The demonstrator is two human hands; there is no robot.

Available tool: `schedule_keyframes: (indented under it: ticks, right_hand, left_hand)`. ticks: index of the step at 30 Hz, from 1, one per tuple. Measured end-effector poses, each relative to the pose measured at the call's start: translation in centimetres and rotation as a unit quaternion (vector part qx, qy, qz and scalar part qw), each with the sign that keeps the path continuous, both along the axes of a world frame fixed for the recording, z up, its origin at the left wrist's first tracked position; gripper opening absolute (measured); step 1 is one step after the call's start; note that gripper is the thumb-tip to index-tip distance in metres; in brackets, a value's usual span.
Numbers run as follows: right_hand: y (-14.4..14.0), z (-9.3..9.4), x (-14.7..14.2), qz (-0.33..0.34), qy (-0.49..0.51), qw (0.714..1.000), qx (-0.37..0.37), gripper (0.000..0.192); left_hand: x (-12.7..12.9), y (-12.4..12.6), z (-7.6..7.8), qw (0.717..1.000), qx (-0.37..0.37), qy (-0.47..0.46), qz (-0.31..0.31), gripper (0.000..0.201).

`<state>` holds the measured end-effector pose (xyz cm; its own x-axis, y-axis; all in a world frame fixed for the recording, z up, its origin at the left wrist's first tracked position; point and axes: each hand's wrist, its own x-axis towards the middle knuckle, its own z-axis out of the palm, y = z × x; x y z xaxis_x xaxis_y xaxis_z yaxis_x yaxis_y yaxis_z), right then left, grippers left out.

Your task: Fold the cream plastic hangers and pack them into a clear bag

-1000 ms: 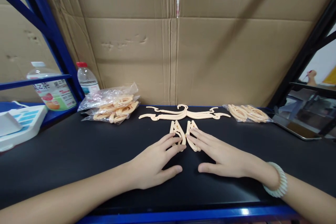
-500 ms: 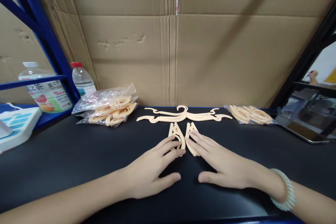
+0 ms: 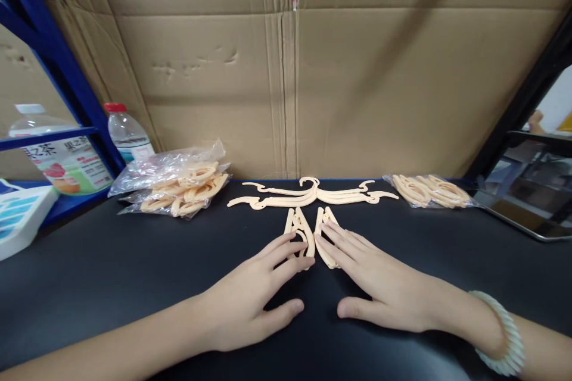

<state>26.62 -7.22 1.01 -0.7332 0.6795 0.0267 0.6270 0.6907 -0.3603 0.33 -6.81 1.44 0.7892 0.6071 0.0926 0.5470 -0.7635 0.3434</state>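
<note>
We laid both hands flat on the black desk (image 3: 111, 274), palms down and fingers spread, gripping nothing. The left hand (image 3: 250, 300) rested its fingertips on the left clip piece (image 3: 298, 227), and the right hand (image 3: 379, 283) rested its fingertips on the right clip piece (image 3: 325, 232); the two peach plastic pieces lay side by side, just apart, at the centre of the desk. Pressing them flat in this way appeared to keep them aligned and symmetrical beneath the long curved hanger piece (image 3: 313, 193), which lay crosswise just behind them. A clear bag of similar parts (image 3: 179, 184) sat to the left rear, and a smaller bag (image 3: 431, 190) to the right rear, both within reach yet well apart from the hands. A red-capped water bottle (image 3: 125, 134) stood against the cardboard backing (image 3: 286, 83), and a beaded bracelet (image 3: 503, 333) circled the right wrist. Compared with the frame one second earlier, hands and parts had kept their arrangement; only the viewpoint had moved closer and lower, so the cardboard filled more of the view.
</note>
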Motion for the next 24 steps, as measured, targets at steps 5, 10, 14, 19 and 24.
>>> schedule_keyframes:
  ticks: [5, 10, 14, 19, 24]
  right_hand:
    - [0.3, -0.5, 0.3, -0.002, 0.02, 0.999, 0.027, 0.079]
    - [1.9, -0.8, 1.2, -0.07, 0.134, 0.984, 0.095, 0.052]
    - [4.1, -1.2, 2.6, -0.127, 0.19, 0.962, 0.147, 0.028]
    - [7.2, -2.1, 4.9, -0.195, 0.224, 0.929, 0.22, 0.019]
    - [9.6, -3.5, 6.2, -0.24, 0.199, 0.904, 0.293, 0.02]
  left_hand:
    - [0.0, 0.0, -0.1, 0.999, 0.022, -0.049, -0.001, 0.053]
    - [-0.4, 0.5, 0.2, 0.991, 0.071, -0.114, 0.013, 0.043]
    - [-1.3, 1.9, 0.0, 0.981, 0.112, -0.147, 0.053, 0.031]
    - [-2.2, 4.2, -0.8, 0.968, 0.167, -0.149, 0.11, 0.022]
    - [-2.2, 4.9, -1.3, 0.975, 0.168, -0.102, 0.103, 0.024]
